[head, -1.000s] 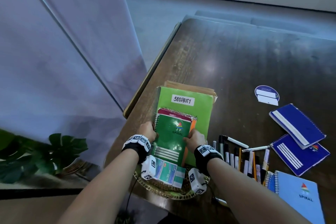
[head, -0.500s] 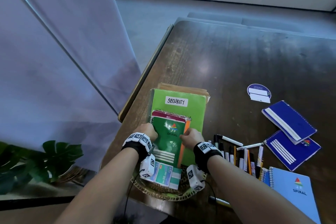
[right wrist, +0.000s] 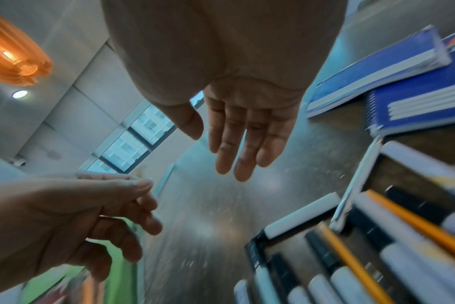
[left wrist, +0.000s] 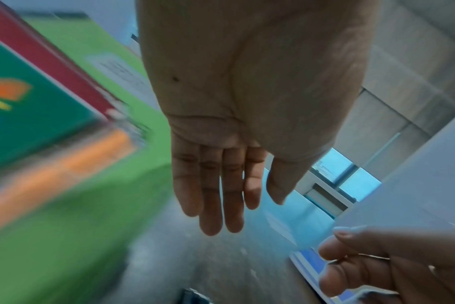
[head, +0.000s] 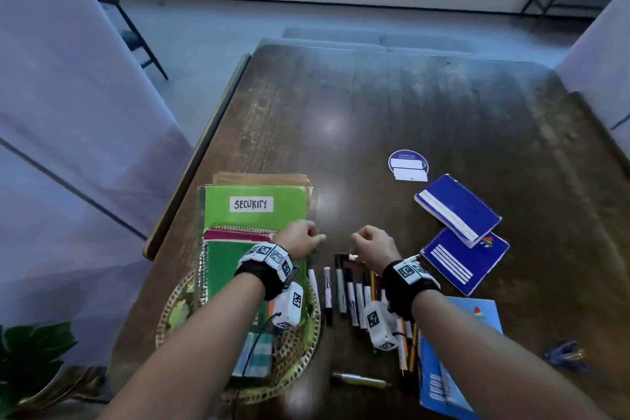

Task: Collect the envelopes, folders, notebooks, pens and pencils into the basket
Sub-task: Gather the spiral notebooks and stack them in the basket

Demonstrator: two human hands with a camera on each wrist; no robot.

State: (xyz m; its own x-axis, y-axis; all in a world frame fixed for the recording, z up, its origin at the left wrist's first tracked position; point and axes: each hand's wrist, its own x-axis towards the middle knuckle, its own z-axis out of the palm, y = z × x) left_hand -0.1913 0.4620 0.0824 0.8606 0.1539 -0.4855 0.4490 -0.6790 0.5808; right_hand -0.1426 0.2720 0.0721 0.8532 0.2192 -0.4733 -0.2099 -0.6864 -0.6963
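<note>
Round woven wicker basket, near table edge: holds green spiral notebook atop green "SECURITY" folder. Loose pens and pencils lie just right. Left hand and right hand: apart, fingers relaxed, empty, above dark wooden table.

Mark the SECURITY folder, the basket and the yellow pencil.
SECURITY folder [head: 254,215], head view, on its green cover beside the label.
Basket [head: 308,356], head view, on its woven right rim.
Yellow pencil [right wrist: 413,218], right wrist view, mid-shaft.
</note>
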